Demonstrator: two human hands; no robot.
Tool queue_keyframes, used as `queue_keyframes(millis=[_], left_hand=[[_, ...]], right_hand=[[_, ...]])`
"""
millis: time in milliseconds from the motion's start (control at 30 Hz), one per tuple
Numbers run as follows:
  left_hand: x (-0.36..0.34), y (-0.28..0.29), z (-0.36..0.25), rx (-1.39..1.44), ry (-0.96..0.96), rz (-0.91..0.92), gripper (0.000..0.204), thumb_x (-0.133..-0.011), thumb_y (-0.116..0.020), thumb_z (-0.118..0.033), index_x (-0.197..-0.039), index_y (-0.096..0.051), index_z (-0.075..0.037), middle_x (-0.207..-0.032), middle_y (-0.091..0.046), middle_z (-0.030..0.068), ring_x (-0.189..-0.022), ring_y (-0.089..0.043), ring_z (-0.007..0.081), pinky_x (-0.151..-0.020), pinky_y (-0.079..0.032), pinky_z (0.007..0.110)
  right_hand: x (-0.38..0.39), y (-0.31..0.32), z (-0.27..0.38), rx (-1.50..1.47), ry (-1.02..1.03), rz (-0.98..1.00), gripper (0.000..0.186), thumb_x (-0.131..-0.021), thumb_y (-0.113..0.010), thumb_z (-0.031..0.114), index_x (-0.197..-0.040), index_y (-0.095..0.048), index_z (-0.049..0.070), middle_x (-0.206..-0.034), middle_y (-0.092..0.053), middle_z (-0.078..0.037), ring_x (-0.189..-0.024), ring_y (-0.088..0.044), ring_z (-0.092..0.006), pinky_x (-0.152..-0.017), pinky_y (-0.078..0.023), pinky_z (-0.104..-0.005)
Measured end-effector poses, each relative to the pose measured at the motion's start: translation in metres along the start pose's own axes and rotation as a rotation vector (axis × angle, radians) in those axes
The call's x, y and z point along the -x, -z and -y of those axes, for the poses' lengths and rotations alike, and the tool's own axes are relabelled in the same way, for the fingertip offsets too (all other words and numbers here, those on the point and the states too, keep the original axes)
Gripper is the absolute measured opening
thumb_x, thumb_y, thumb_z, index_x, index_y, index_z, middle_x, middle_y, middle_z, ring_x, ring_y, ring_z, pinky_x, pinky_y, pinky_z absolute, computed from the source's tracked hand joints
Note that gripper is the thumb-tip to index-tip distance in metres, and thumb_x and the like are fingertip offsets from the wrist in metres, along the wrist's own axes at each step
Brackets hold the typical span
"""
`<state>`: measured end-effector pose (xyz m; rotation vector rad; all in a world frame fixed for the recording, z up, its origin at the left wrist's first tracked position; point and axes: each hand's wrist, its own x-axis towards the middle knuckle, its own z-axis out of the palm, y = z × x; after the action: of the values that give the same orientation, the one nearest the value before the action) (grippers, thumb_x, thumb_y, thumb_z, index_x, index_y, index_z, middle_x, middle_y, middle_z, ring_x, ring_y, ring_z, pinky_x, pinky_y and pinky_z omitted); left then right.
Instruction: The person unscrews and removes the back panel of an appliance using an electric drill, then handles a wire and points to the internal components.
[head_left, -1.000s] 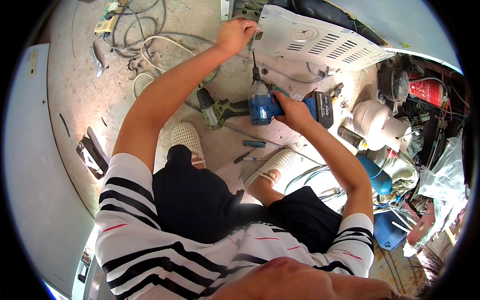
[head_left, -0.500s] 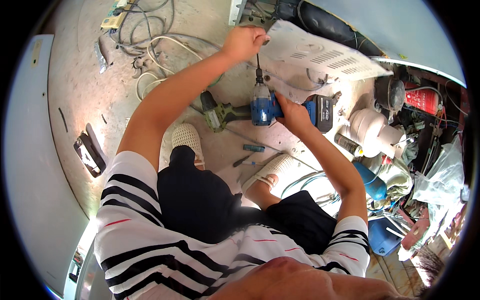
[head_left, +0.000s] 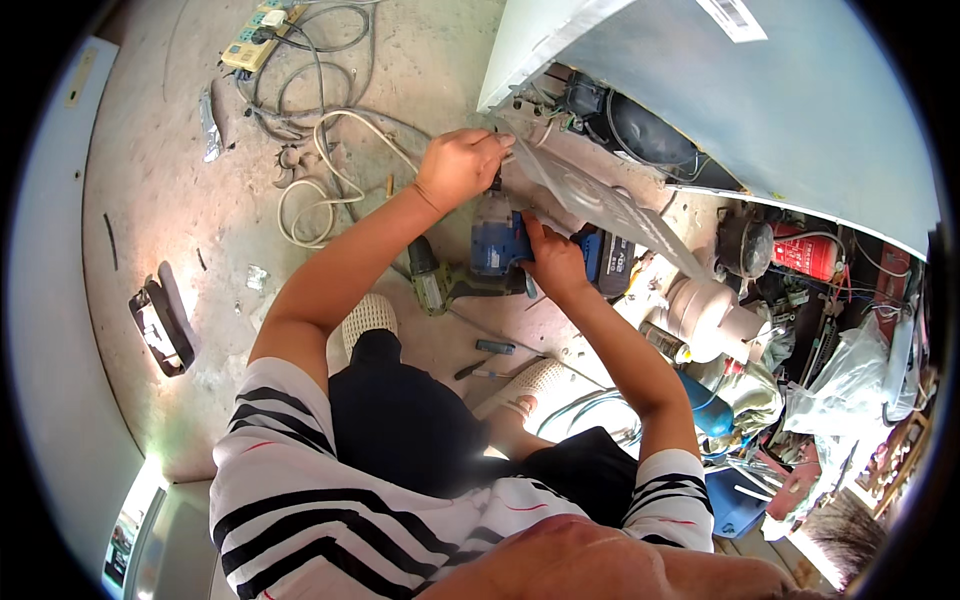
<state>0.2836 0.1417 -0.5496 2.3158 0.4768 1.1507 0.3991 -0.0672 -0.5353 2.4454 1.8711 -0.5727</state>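
My right hand (head_left: 556, 262) is wrapped round the grip of a blue cordless impact driver (head_left: 492, 240), whose dark battery (head_left: 616, 264) sticks out beyond my fingers. My left hand (head_left: 463, 168) is closed on the near corner of a thin slotted metal panel (head_left: 610, 205). The driver's chuck points up toward that corner, and its tip is hidden by my left fingers. Tilted steeply, the panel stands before the open base of a grey-white appliance cabinet (head_left: 640, 75), apart from it at the left. A black compressor (head_left: 645, 125) shows inside the base.
A green drill (head_left: 430, 278) lies just below the driver. Small screwdrivers (head_left: 494, 347) rest between my feet. Cables and a power strip (head_left: 255, 40) spread at upper left. A red extinguisher (head_left: 805, 255), a pale round-bodied object (head_left: 705, 318) and plastic bags (head_left: 845, 370) crowd the right.
The panel has swung to a steeper angle and come nearer me, showing more of the compressor. Both hands moved with it, still holding panel and driver. The view has shifted too.
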Motion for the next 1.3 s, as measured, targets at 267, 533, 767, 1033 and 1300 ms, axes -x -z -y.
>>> queue_keyframes(millis=[267,533,767,1033,1300], left_hand=[[0.0,0.001,0.014,-0.005,-0.045,-0.019,0.009,-0.076,-0.07,-0.014,-0.084,-0.069,-0.01,-0.072,-0.061,0.0045,-0.061,-0.06,0.0233,-0.052,-0.051,0.034],[-0.008,0.002,0.018,0.005,-0.071,-0.031,0.012,-0.074,-0.071,-0.012,-0.086,-0.069,-0.011,-0.07,-0.059,0.0039,-0.061,-0.06,0.0233,-0.053,-0.051,0.033],[-0.012,0.003,0.016,-0.003,-0.035,0.05,0.024,-0.073,-0.063,-0.003,-0.094,-0.071,-0.011,-0.077,-0.064,0.0046,-0.067,-0.063,0.0231,-0.06,-0.054,0.033],[-0.014,-0.004,0.02,-0.002,-0.034,0.021,0.015,-0.075,-0.068,-0.007,-0.09,-0.071,-0.012,-0.074,-0.062,0.0032,-0.061,-0.061,0.0223,-0.054,-0.051,0.032],[-0.013,-0.003,0.019,0.035,-0.077,-0.053,0.016,-0.075,-0.069,-0.009,-0.091,-0.071,-0.011,-0.075,-0.064,0.003,-0.062,-0.061,0.0218,-0.055,-0.052,0.032]], right_hand=[[-0.005,-0.011,0.008,-0.045,-0.029,-0.004,0.087,-0.059,-0.083,0.019,-0.135,-0.041,0.01,-0.101,-0.064,-0.016,-0.084,-0.065,-0.0343,-0.071,-0.053,-0.0399],[-0.012,-0.015,0.005,-0.025,-0.033,-0.048,0.091,-0.056,-0.084,0.021,-0.136,-0.041,0.012,-0.103,-0.064,-0.016,-0.084,-0.065,-0.0339,-0.072,-0.053,-0.0396],[-0.011,-0.013,0.002,-0.054,-0.001,-0.096,0.086,-0.06,-0.082,0.022,-0.134,-0.04,0.012,-0.094,-0.063,-0.014,-0.078,-0.065,-0.0325,-0.067,-0.054,-0.0396],[-0.011,-0.012,0.01,-0.152,-0.051,-0.092,0.081,-0.06,-0.079,0.017,-0.132,-0.042,0.013,-0.09,-0.063,-0.015,-0.078,-0.065,-0.0348,-0.067,-0.053,-0.0419],[-0.01,-0.005,0.012,-0.167,-0.078,-0.073,0.085,-0.056,-0.081,0.013,-0.133,-0.044,0.011,-0.102,-0.064,-0.016,-0.086,-0.063,-0.0353,-0.073,-0.052,-0.0412]])
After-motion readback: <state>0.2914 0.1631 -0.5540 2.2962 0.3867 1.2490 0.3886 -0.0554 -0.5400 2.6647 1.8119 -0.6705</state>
